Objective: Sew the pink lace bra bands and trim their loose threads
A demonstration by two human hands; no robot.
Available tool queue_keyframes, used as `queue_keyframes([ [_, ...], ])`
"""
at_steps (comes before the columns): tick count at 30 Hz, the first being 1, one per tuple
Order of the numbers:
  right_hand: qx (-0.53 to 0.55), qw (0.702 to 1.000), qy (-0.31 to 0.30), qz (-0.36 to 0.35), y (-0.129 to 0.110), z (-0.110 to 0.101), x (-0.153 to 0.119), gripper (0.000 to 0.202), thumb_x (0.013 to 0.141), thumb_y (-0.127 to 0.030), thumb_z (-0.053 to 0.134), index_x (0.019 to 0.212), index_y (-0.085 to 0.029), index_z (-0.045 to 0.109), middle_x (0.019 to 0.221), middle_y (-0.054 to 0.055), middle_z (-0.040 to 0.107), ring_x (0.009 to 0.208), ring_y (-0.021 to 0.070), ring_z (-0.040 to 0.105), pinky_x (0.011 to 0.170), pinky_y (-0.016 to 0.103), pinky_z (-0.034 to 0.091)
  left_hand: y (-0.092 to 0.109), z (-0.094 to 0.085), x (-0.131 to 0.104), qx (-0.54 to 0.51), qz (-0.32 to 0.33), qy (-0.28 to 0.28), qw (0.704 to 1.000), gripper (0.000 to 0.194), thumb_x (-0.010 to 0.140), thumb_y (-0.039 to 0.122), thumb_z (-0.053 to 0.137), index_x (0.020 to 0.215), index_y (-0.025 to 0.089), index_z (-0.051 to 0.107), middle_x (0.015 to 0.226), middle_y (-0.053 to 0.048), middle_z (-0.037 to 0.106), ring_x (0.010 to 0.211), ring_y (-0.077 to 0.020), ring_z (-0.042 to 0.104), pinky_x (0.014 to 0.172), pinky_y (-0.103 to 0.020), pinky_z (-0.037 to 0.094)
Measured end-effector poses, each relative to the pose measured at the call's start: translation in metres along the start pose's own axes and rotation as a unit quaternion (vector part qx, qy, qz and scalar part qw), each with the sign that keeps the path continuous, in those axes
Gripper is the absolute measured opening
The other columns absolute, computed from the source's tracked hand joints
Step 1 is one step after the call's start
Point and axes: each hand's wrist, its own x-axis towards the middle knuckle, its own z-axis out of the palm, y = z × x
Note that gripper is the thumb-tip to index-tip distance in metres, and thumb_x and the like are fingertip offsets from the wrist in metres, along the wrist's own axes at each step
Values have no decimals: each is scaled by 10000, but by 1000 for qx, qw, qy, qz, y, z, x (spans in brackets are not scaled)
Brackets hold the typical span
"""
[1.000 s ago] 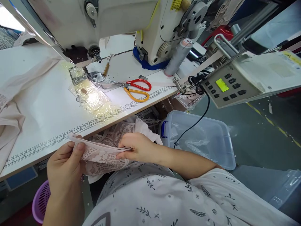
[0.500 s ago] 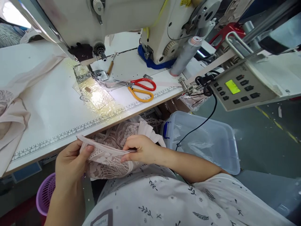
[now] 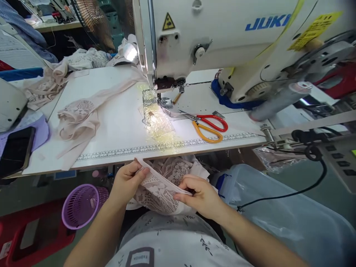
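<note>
A pale pink lace garment [image 3: 161, 193] hangs over my lap, just below the table's front edge. My left hand [image 3: 126, 183] pinches the upper left end of its smooth edge band between thumb and fingers. Farther along the same band, my right hand [image 3: 198, 193] pinches the lower right end. Between the two hands the band runs straight and slanted. Above them stands a white sewing machine [image 3: 222, 40], its needle area lit. Scissors [image 3: 210, 128] with one red and one orange handle lie on the table in front of it.
Another lace piece [image 3: 79, 115] lies on the table at the left, a strip reaching toward the machine. A phone [image 3: 16, 150] rests at the left edge. Below are a purple basket [image 3: 80, 207] and a red stool [image 3: 33, 241]. A clear plastic bin [image 3: 278, 193] stands at right.
My view has swung left, bringing the phone, fan and more of the table into sight. Both hands keep their pinch on the lace garment's band.
</note>
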Motion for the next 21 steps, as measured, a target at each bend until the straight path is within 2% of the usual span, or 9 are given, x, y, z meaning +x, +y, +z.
queue_keyframes([
  [5, -97, 991, 18, -90, -7, -7, -2, 191, 828, -282, 605, 672, -181, 560, 629, 3, 522, 580, 124, 486, 513, 236, 348, 0, -1, -1, -80, -10, -33, 996, 163, 741, 350, 675, 744, 187, 674, 755, -15, 597, 641, -125, 521, 545, -228, 423],
  [10, -176, 977, 31, -116, -9, -10, -4, 230, 863, -345, 569, 708, -176, 575, 637, 11, 532, 613, 137, 486, 539, 245, 345, 5, 0, -2, -38, -21, 22, 999, 127, 668, 266, 749, 735, 192, 671, 726, 7, 587, 629, -117, 506, 539, -224, 402],
  [12, -179, 977, 28, -110, -7, -12, -4, 246, 870, -367, 560, 720, -175, 583, 655, 13, 547, 641, 139, 501, 562, 241, 359, 4, 1, -1, -55, -19, 28, 998, 106, 663, 241, 754, 709, 200, 668, 721, 8, 570, 637, -123, 488, 527, -236, 381],
  [15, -154, 983, 10, -100, -7, -15, -4, 221, 849, -356, 599, 741, -163, 597, 686, 13, 565, 664, 134, 518, 592, 231, 387, 3, 1, 2, -106, -1, 7, 994, 116, 628, 216, 776, 655, 199, 665, 701, -7, 558, 672, -154, 487, 530, -264, 380],
  [18, -117, 988, -30, -96, -9, -18, -3, 140, 803, -283, 660, 793, -151, 612, 716, 12, 570, 686, 131, 528, 614, 220, 414, 3, -1, 5, -124, 3, 8, 992, 115, 607, 200, 786, 639, 187, 677, 679, -16, 565, 651, -159, 493, 505, -271, 370],
  [21, -102, 990, -47, -89, -11, -20, -3, 87, 812, -230, 638, 827, -147, 619, 749, 24, 580, 718, 138, 536, 646, 226, 435, 4, -4, 7, -118, 19, 8, 993, 110, 594, 177, 787, 635, 171, 686, 664, -23, 577, 645, -160, 501, 499, -270, 366],
])
